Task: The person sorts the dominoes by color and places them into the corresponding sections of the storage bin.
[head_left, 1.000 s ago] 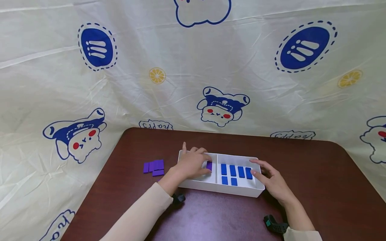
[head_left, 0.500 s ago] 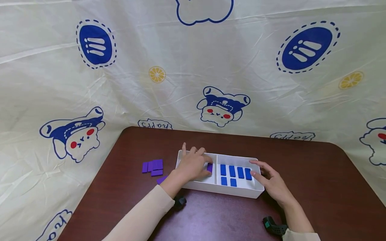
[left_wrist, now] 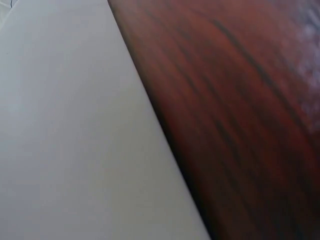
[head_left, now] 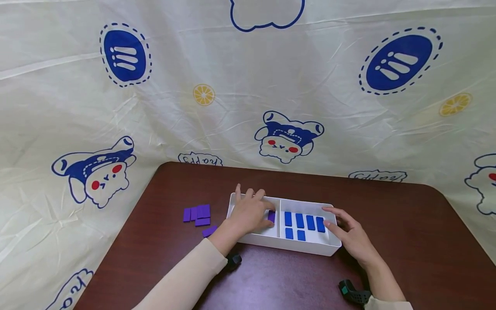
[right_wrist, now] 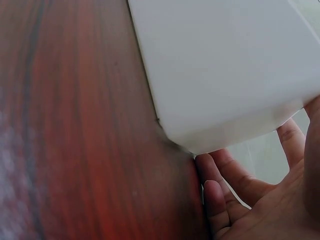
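A long white tray (head_left: 306, 247) lies on the table, split by a divider into two compartments. My left hand (head_left: 249, 215) reaches into the left one. Its thumb and index finger pinch a small purple tile (head_left: 271, 217) at its two ends, close to the divider. The hand hides much of that compartment. Several blue tiles (head_left: 300, 221) lie in two rows in the right compartment. My right hand (head_left: 350, 232) holds the tray's right end, thumb over the rim; in the right wrist view its fingers (right_wrist: 240, 180) curve around the white end wall.
Several purple tiles (head_left: 197, 213) are grouped on the table left of the tray. Another purple tile (head_left: 209, 231) lies by the left forearm. The brown table (head_left: 286, 280) ends at a patterned white sheet (head_left: 232, 133) behind it.
The left hand and the pinched purple tile have shifted slightly right, closer to the divider. The right hand keeps its hold on the tray's end. The view has shifted slightly.
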`<state>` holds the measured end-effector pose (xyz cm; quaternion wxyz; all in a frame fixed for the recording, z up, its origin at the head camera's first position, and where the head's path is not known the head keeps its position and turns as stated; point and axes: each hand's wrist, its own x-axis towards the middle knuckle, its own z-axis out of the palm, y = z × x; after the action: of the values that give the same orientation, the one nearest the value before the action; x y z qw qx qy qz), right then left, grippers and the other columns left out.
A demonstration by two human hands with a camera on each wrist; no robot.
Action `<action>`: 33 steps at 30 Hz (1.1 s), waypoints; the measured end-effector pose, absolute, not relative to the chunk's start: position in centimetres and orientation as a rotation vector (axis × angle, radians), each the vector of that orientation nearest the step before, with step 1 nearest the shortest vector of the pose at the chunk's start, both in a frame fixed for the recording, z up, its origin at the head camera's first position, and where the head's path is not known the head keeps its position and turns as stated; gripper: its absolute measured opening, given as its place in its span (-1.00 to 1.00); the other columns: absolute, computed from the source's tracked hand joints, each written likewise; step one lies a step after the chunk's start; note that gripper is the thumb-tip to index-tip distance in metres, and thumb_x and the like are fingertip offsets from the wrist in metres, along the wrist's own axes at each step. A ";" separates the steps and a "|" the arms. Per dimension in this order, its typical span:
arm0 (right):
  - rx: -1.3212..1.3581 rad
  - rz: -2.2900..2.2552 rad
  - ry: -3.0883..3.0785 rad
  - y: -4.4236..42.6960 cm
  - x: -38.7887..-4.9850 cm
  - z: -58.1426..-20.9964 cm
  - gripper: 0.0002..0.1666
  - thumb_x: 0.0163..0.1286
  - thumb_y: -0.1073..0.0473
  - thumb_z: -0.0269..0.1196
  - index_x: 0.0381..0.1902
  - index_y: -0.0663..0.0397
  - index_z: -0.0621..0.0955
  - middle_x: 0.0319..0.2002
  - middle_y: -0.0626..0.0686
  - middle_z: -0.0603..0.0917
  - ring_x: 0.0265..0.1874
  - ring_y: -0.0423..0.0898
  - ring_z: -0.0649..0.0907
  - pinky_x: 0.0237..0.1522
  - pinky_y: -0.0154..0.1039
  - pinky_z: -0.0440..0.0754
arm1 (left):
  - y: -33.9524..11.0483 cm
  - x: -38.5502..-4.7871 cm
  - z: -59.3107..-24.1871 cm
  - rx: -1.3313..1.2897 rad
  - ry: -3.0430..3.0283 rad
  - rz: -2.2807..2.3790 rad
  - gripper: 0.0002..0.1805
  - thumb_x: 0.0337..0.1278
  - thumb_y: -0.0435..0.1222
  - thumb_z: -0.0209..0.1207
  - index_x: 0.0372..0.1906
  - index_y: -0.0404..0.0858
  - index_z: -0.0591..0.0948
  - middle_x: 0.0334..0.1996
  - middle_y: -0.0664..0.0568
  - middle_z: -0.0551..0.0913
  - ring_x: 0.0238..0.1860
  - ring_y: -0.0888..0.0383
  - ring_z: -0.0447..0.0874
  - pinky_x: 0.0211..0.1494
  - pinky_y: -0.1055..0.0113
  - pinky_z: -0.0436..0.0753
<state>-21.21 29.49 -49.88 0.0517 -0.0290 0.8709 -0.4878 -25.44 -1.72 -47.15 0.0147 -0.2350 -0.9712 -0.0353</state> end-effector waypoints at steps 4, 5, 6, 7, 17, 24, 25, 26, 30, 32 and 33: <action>-0.095 -1.486 2.654 29.5 -21.2 -49.9 -0.35 0.55 -0.11 0.22 0.50 -0.10 0.43 0.57 0.24 0.28 0.36 0.30 0.41 0.27 0.38 0.38 | -1.7 -25.4 -47.1 -0.727 -3.022 -0.098 -0.49 0.12 0.30 0.35 0.20 0.37 0.68 0.22 0.11 0.52 0.31 -0.05 0.42 0.52 -0.48 0.01; -0.095 -1.486 2.654 29.5 -21.2 -49.9 -0.35 0.55 -0.11 0.22 0.50 -0.10 0.43 0.57 0.24 0.28 0.36 0.30 0.41 0.26 0.37 0.38 | -1.6 -25.4 -47.1 -0.727 -3.021 -0.099 -0.48 0.12 0.30 0.34 0.20 0.38 0.68 0.22 0.11 0.52 0.31 -0.05 0.42 0.52 -0.48 0.01; -0.094 -1.486 2.655 29.5 -21.2 -49.9 -0.35 0.55 -0.11 0.22 0.50 -0.09 0.43 0.57 0.24 0.29 0.36 0.30 0.41 0.26 0.37 0.38 | -1.6 -25.4 -47.1 -0.726 -3.022 -0.100 -0.48 0.12 0.29 0.34 0.21 0.38 0.67 0.23 0.11 0.52 0.32 -0.05 0.42 0.52 -0.48 0.01; -0.093 -1.488 2.655 29.5 -21.2 -49.9 -0.35 0.55 -0.11 0.22 0.50 -0.09 0.43 0.56 0.24 0.29 0.36 0.29 0.41 0.26 0.36 0.38 | -1.6 -25.4 -47.1 -0.725 -3.022 -0.102 -0.48 0.12 0.29 0.34 0.21 0.38 0.67 0.23 0.10 0.52 0.32 -0.05 0.42 0.52 -0.48 0.02; -0.088 -1.488 2.662 29.5 -21.2 -50.0 -0.36 0.55 -0.11 0.22 0.49 -0.10 0.44 0.55 0.22 0.31 0.32 0.23 0.43 0.23 0.25 0.40 | -1.6 -25.4 -47.2 -0.711 -3.021 -0.135 -0.48 0.10 0.30 0.35 0.19 0.38 0.68 0.21 0.10 0.53 0.32 -0.07 0.42 0.53 -0.45 0.02; -0.084 -1.485 2.658 29.3 -21.2 -50.2 -0.36 0.55 -0.12 0.22 0.49 -0.12 0.44 0.53 0.24 0.34 0.34 0.25 0.43 0.26 0.32 0.41 | -1.9 -25.3 -47.3 -0.713 -3.010 -0.169 -0.52 0.12 0.24 0.37 0.16 0.32 0.71 0.22 0.13 0.55 0.31 -0.02 0.44 0.54 -0.43 0.01; -0.084 -1.482 2.661 29.3 -21.2 -50.2 -0.37 0.55 -0.12 0.22 0.49 -0.12 0.44 0.53 0.24 0.34 0.34 0.26 0.43 0.26 0.34 0.41 | -1.9 -25.3 -47.3 -0.715 -3.008 -0.177 -0.53 0.12 0.23 0.38 0.15 0.31 0.71 0.23 0.13 0.55 0.31 -0.02 0.44 0.54 -0.43 0.00; -0.084 -1.482 2.662 29.3 -21.1 -50.2 -0.37 0.55 -0.12 0.22 0.49 -0.12 0.44 0.53 0.24 0.33 0.34 0.27 0.43 0.27 0.36 0.40 | -1.9 -25.3 -47.3 -0.717 -3.007 -0.184 -0.54 0.13 0.22 0.38 0.15 0.31 0.72 0.23 0.13 0.55 0.31 -0.03 0.44 0.54 -0.43 0.00; -0.081 -1.487 2.662 29.4 -21.1 -50.0 -0.37 0.55 -0.13 0.22 0.48 -0.12 0.44 0.55 0.24 0.32 0.37 0.28 0.40 0.29 0.41 0.37 | -1.8 -25.3 -47.2 -0.725 -3.001 -0.197 -0.57 0.13 0.21 0.39 0.12 0.31 0.74 0.21 0.12 0.56 0.30 -0.02 0.44 0.53 -0.43 0.01; -0.075 -1.488 2.658 29.5 -21.1 -49.9 -0.36 0.54 -0.13 0.22 0.48 -0.12 0.45 0.55 0.24 0.31 0.37 0.29 0.40 0.29 0.41 0.36 | -1.8 -25.3 -47.2 -0.726 -3.001 -0.194 -0.57 0.13 0.21 0.38 0.12 0.32 0.74 0.19 0.13 0.56 0.29 -0.02 0.44 0.53 -0.43 0.01; -0.073 -1.489 2.657 29.5 -21.1 -49.9 -0.36 0.54 -0.14 0.22 0.48 -0.12 0.45 0.55 0.23 0.31 0.37 0.29 0.39 0.29 0.41 0.35 | -1.7 -25.4 -47.2 -0.725 -3.000 -0.192 -0.58 0.13 0.22 0.38 0.11 0.33 0.74 0.18 0.13 0.56 0.28 -0.02 0.44 0.53 -0.44 0.01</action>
<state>-21.14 29.49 -49.85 0.0475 -0.0239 0.8711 -0.4882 -25.36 -1.73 -47.20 0.0246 -0.2344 -0.9698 -0.0619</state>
